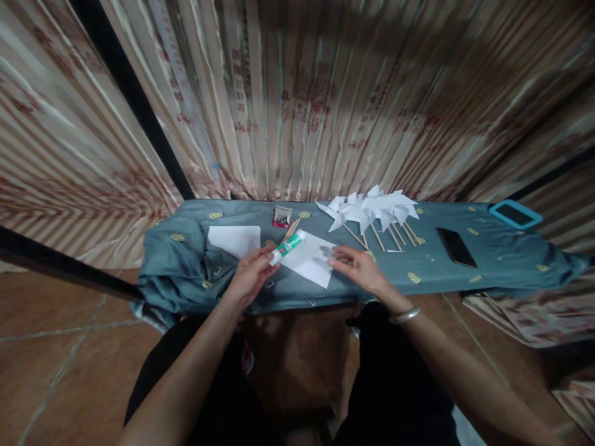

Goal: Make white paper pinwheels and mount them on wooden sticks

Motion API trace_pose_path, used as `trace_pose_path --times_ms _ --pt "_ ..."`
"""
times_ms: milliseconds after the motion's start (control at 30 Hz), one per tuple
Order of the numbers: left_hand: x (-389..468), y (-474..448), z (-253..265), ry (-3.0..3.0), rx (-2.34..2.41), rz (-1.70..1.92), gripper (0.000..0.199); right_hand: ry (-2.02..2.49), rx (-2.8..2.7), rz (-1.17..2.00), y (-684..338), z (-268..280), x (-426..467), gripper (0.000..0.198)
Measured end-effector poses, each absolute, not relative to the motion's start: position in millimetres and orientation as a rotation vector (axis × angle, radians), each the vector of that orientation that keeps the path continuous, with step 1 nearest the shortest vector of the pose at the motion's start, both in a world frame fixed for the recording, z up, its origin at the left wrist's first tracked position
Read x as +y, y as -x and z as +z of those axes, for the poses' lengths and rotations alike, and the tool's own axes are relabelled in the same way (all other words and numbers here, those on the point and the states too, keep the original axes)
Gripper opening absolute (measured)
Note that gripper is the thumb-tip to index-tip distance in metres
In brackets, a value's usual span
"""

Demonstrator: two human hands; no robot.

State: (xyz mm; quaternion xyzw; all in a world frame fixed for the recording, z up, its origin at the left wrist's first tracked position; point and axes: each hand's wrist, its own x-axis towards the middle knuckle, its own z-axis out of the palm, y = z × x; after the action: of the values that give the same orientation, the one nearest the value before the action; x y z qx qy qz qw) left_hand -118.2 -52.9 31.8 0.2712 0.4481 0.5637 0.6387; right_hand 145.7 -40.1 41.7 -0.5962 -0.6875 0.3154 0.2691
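My left hand (252,272) is closed on a green-and-white glue tube (291,243), which slants up to the right over a white sheet of paper (309,263). Above the right side of that sheet is my right hand (357,266), its thumb and fingers a little apart and nothing visible between them. A bundle of thin wooden sticks (292,227) lies just behind the tube, partly hidden by it. To the left of my left hand rests a stack of white paper (235,238).
Several white paper pinwheels (367,210) on wooden sticks lie at the back right. A small red box (281,217) of metal pins stands open at the back. Farther right are a black phone (456,247) and a blue-framed tablet (515,214). Grey-green patterned cloth (395,272) covers the table.
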Motion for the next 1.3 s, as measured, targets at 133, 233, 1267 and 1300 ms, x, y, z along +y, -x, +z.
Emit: trace_pose_path --times_ms 133,233,1267,1300 --pt "-76 93 30 -0.651 0.961 1.14 0.031 1.053 -1.031 1.635 -95 32 -56 0.039" --pt "-79 85 24 -0.755 1.001 1.188 0.041 0.895 -0.727 1.731 -79 30 -56 0.029" --pt "18 138 -9 -1.797 1.862 0.988 0.042 0.869 -0.284 1.692 -126 17 -30 0.018" --pt "20 136 -9 -1.836 1.895 0.96 0.044 0.87 -0.273 1.685 -127 17 -31 0.018"
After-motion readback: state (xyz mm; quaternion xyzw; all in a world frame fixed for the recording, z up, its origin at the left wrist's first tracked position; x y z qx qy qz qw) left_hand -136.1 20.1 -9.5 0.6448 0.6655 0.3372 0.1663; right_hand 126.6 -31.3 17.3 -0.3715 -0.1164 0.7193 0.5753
